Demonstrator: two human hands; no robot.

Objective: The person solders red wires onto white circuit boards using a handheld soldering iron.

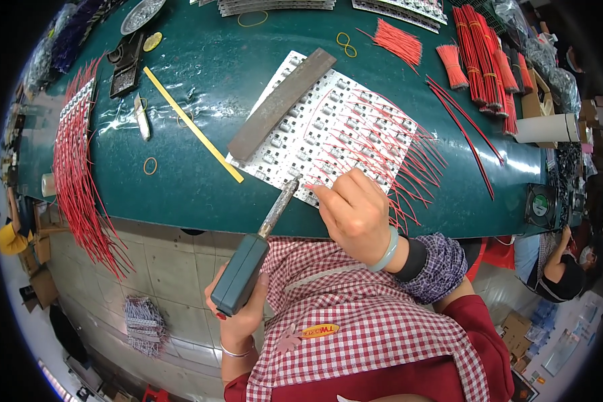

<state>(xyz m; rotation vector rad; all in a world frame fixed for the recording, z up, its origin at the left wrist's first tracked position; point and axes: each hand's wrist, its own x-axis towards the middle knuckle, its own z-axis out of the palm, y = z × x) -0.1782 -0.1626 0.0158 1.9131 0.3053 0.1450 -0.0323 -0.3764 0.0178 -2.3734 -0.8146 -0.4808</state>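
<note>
My left hand [248, 311] is wrapped round the handle of a green soldering gun [241, 275]. The gun's metal tip reaches the lower edge of a white circuit board panel [285, 137], which lies tilted on the table. Close to that tip, my right hand [358, 218] is closed in a pinch on the end of a red wire [309, 187]. Rows of small components cover the panel. Many thin red wires [409, 161] run from its right part and hang past its edge. A dark flat bar [281, 104] rests across the panel's upper left side.
Left on the green table [201, 201] are a yellow strip [193, 124], a knife [142, 117], a black holder [124, 67] and a wired panel [74, 134]. Bundles of red wire [479, 60] lie back right, near a small fan [540, 204]. Another person [563, 271] sits far right.
</note>
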